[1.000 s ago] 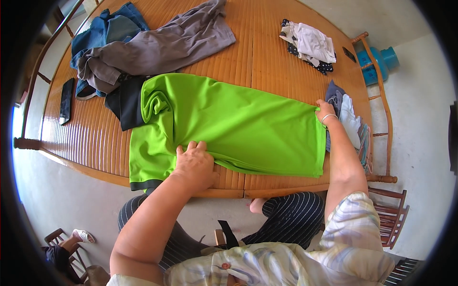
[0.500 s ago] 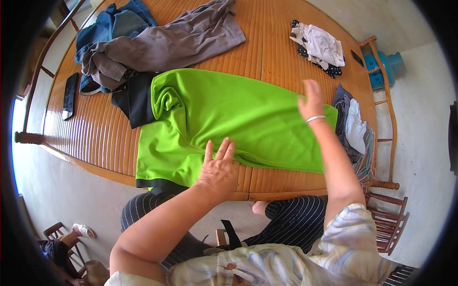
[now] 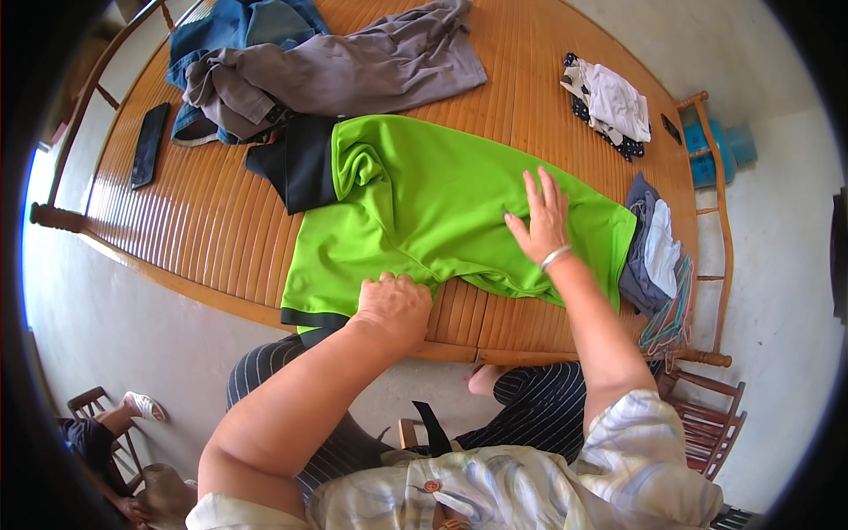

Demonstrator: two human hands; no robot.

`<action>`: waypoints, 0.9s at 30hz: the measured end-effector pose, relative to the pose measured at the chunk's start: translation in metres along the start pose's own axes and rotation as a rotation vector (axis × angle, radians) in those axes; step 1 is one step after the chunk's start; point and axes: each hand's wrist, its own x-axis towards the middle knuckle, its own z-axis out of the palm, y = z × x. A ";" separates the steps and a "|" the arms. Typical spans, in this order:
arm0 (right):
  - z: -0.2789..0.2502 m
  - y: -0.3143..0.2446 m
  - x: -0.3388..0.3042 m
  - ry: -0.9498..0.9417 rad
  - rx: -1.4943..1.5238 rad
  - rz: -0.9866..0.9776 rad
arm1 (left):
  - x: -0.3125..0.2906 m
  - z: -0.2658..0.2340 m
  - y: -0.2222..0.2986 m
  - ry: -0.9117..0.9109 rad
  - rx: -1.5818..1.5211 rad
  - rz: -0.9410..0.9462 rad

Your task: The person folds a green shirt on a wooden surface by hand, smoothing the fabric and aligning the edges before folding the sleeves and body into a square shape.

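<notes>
R hand, fingers spread, over green garment; L hand curled, can't tell if pinching. Prob. smoothing; next needs folds evened.

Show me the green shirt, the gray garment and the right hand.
Green shirt (image 3: 450,190), head view: middle of its cloth.
Gray garment (image 3: 349,75), head view: middle of its cloth.
Right hand (image 3: 547,228), head view: its back.

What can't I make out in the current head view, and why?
Head view:
Left hand: fingertips, hidden by its own knuckles.
Green garment: underside, hidden by its upper layer.
Denim garment: partly under the grey garment, cut off by the upper edge.
Other person: partly cut off by the dark rim.
</notes>
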 end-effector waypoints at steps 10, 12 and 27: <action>0.005 -0.047 -0.057 -0.192 -0.066 -0.040 | 0.001 0.005 -0.003 -0.096 0.054 -0.002; 0.003 -0.051 -0.057 -0.192 -0.043 -0.056 | 0.002 0.007 -0.005 -0.100 0.052 -0.002; -0.013 -0.084 -0.088 -0.406 -0.073 0.195 | 0.016 0.034 0.012 0.157 -0.009 0.112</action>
